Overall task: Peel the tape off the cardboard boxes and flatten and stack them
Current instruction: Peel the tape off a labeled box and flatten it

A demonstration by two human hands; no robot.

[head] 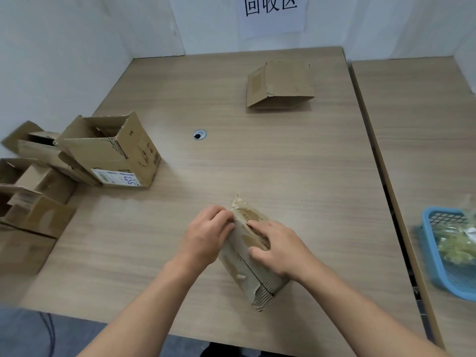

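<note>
A small cardboard box (253, 274) lies tilted on the wooden table (257, 163) near the front edge. My left hand (206, 235) pinches a crumpled strip of clear tape (238, 203) at the box's far top corner. My right hand (278, 251) grips the box's top and right side, fingers curled over it. A flattened box (280, 83) lies at the far right of the table. An open box with a shipping label (113, 150) stands at the left edge, with several more boxes (33, 191) piled beyond it.
A blue plastic basket (445, 256) with peeled tape in it sits on the adjoining table at the right. A cable hole (199, 134) is in the table's middle. White walls with a paper sign (270, 11) close the back and left.
</note>
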